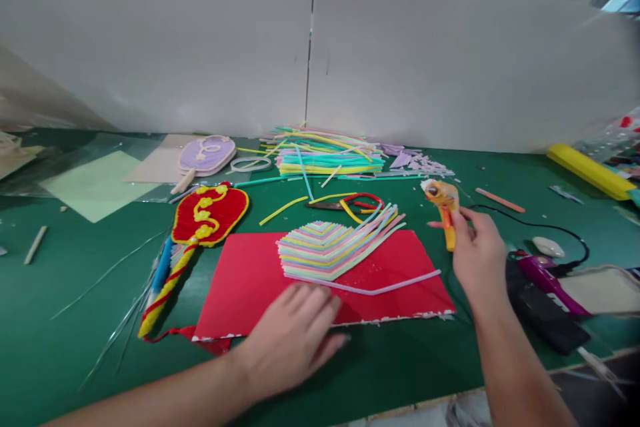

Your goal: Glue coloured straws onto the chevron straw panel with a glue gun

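On a red sheet [250, 267] lies a leaf-like shape of pastel strips [320, 250], its loose ends fanning to the upper right. A bent lilac strip [370, 291] runs along its lower edge. My left hand [295, 333] is over the sheet's front edge, fingers near the lilac strip's left end; its fingers are slightly blurred, and whatever they may hold is hidden. To the right of the sheet, my right hand [475, 247] grips an orange glue gun [445, 200], its tip pointing up and left. Behind the shape lie red-handled scissors [367, 200].
Bundled pastel strips [330, 153] and lilac scraps [415, 161] lie by the grey partition [200, 33]. At left are a red-and-yellow fan [213, 213], a purple fan [206, 155] and a green sheet [95, 183]. A black cable [545, 225] and purple tool [550, 283] are at right.
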`<state>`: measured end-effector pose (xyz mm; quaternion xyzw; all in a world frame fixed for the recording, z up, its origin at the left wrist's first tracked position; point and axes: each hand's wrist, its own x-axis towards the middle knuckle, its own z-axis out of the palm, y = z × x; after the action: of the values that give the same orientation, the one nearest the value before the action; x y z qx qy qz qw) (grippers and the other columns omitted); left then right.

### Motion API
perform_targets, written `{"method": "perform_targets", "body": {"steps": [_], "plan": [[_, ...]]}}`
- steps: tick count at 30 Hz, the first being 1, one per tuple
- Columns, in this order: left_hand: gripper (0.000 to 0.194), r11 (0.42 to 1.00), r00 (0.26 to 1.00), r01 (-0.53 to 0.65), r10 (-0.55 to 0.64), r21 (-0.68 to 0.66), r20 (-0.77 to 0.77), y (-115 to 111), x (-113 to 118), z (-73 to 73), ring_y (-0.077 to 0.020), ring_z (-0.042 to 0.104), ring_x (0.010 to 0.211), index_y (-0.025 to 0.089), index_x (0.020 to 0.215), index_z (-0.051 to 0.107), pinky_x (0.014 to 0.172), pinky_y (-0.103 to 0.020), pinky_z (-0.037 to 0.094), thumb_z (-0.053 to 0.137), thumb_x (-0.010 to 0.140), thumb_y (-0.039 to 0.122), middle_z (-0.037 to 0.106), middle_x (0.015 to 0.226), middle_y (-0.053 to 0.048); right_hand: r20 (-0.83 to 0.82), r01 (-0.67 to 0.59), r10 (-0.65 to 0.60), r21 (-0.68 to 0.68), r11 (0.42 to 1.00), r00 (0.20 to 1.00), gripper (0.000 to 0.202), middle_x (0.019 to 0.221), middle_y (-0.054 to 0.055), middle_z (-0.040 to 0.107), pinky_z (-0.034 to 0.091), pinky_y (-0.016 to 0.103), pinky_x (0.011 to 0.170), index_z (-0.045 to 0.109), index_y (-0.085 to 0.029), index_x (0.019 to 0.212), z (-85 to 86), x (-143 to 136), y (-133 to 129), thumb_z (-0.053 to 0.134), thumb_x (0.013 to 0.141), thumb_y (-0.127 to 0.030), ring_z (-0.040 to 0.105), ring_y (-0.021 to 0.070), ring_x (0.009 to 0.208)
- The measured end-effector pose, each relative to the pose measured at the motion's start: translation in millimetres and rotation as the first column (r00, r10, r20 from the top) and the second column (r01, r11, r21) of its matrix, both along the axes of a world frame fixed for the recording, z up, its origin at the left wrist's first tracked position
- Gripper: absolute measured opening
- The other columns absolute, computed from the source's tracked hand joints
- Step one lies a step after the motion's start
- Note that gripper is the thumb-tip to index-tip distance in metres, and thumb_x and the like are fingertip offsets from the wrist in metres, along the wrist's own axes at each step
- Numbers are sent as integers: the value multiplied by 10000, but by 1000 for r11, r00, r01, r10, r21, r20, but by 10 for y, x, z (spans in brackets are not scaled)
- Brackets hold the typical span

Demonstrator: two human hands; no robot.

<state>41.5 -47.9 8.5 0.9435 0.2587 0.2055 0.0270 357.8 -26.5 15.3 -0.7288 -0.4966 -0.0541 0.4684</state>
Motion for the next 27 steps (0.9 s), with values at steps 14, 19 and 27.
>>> {"method": "perform_targets", "body": {"steps": [14,19,27], "plan": [[450,642,872,-468,448,-607,-199,1221,-352,-99,-202,594,691,201,943,659,583,-281,429,653,636,530,644,813,-29,-245,-159,109,-196,968,963,633,951,114,650,520,339,715,595,-155,1157,-307,-838,-204,505,795,-665,617,229,855],[408,644,898,-399,419,-652,-136,1181,-325,-90,-187,575,717,202,922,618,612,-275,444,698,566,385,604,861,-23,-397,-88,46,-88,992,916,636,1092,148,635,523,363,785,562,-156,1211,-359,-822,-198,529,795,-636,604,260,1000],[314,567,885,-385,451,-729,-116,1142,-288,39,-220,599,764,209,853,623,641,-279,432,692,582,351,640,799,-15,-554,-100,119,64,993,824,598,1095,119,608,530,288,601,496,-185,1240,-357,-820,-212,616,782,-550,635,182,776]]}}
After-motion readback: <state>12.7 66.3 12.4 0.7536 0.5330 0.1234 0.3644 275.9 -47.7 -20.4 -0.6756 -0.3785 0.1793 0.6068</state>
